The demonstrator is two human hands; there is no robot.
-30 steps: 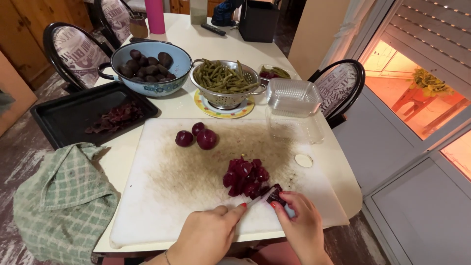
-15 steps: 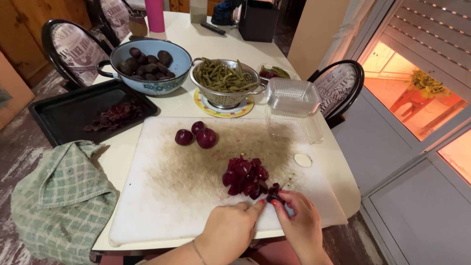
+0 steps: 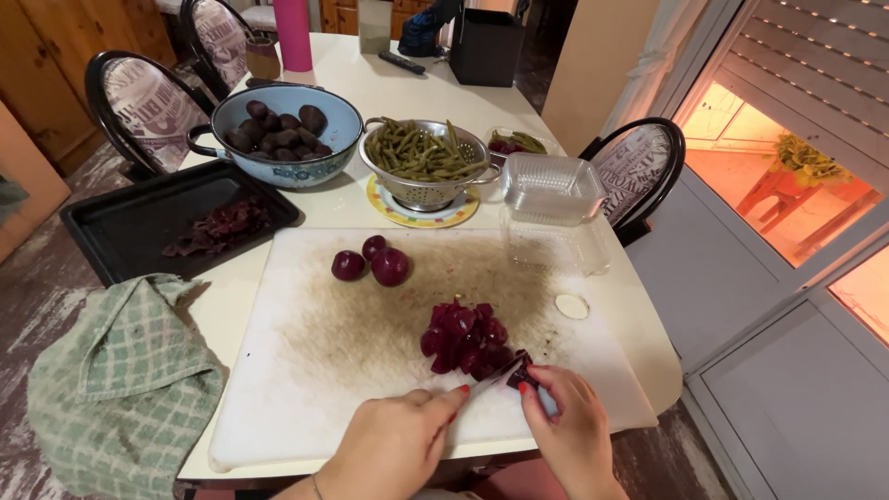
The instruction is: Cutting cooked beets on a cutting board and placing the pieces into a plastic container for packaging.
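My right hand [image 3: 572,433] is curled around a knife [image 3: 505,372] with a pale blue handle; the blade runs up and left from my fingers, its tip at the near edge of the beet pile [image 3: 466,339]. A dark beet piece [image 3: 520,373] sits against the blade, just above my right fingertips. My left hand [image 3: 394,444] lies loosely closed on the board [image 3: 306,370], forefinger stretched toward the blade; it grips nothing I can see.

The chopped pile is just beyond both hands. Farther off, up and left of my left hand, three whole peeled beets [image 3: 372,263] sit together on the stained board. Left of that hand a green checked towel [image 3: 120,380] hangs over the counter [image 3: 639,324] edge. Beyond it, a black tray [image 3: 139,222] holds peelings. Far ahead: a blue bowl [image 3: 282,125] of unpeeled beets, a colander [image 3: 426,162] of green beans, and clear plastic tubs [image 3: 554,199] ahead of my right hand.
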